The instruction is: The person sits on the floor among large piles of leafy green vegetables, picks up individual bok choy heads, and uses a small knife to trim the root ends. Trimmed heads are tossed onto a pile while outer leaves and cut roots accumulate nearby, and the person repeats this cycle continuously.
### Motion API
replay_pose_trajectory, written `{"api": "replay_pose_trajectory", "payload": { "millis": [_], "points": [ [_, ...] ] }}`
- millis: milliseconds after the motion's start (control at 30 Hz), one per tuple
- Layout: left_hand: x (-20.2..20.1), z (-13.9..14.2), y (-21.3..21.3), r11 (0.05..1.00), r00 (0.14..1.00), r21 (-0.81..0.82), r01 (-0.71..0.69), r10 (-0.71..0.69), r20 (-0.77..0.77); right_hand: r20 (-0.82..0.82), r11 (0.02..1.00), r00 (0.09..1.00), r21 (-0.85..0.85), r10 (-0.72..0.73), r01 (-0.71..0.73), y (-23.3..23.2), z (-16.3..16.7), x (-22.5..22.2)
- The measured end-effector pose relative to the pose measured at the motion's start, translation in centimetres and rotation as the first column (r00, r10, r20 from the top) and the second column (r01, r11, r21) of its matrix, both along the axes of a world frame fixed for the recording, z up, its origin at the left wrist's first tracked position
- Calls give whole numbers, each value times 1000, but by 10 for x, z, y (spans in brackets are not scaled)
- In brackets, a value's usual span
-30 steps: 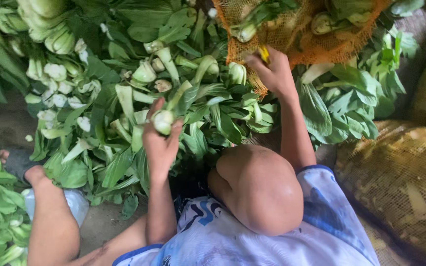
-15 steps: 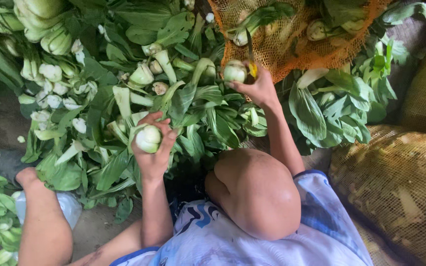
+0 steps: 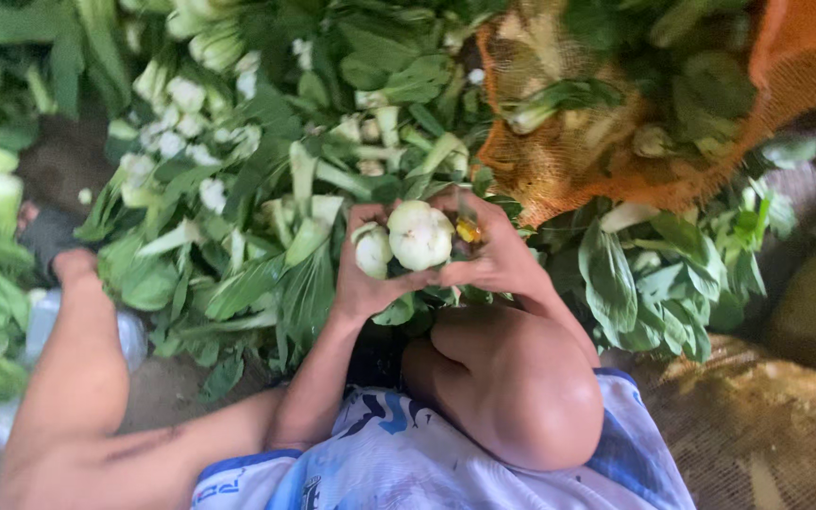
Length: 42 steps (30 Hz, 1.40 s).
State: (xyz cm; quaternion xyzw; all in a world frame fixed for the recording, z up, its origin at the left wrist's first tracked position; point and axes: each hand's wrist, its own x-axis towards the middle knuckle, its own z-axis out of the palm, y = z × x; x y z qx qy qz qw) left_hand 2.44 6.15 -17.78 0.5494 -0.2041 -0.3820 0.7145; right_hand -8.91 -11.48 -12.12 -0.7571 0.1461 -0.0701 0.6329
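Pale bok choy (image 3: 419, 236) btwn grips (touching).

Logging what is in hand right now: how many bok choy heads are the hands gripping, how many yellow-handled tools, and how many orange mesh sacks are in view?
Bok choy heads in the hands: 2 (smaller one in the left hand, larger one against the right hand)
Yellow-handled tool: 1
Orange mesh sack: 1
Total: 4
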Motion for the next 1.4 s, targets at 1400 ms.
{"api": "replay_pose_trajectory", "payload": {
  "millis": [1400],
  "points": [
    [11, -23, 10, 981, 980, 34, 192, -194, 35, -79, 956, 993, 276, -84, 103, -13, -91, -30]
  ]
}}
